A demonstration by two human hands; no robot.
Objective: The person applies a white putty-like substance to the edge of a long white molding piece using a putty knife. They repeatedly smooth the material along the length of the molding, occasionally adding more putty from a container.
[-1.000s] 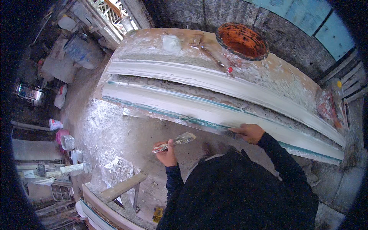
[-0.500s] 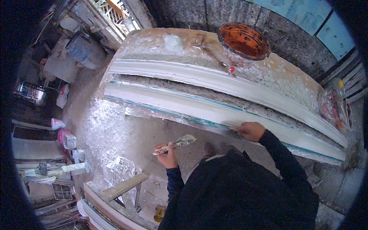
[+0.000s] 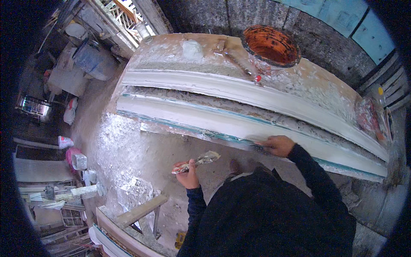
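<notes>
My left hand [image 3: 187, 173] grips a plaster-caked putty knife [image 3: 201, 160]; my right hand [image 3: 278, 145] presses the white moulding [image 3: 205, 118] at the bench's near edge, fingertips hidden, grip unclear.

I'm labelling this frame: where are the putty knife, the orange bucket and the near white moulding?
putty knife [image 3: 207, 158], head view, on its plaster-caked blade.
orange bucket [image 3: 270, 44], head view, on its inner wall.
near white moulding [image 3: 192, 118], head view, on its broad top face.

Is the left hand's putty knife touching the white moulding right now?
No: the left hand holds the putty knife out over the floor, apart from the white moulding, which only the right hand touches.
</notes>
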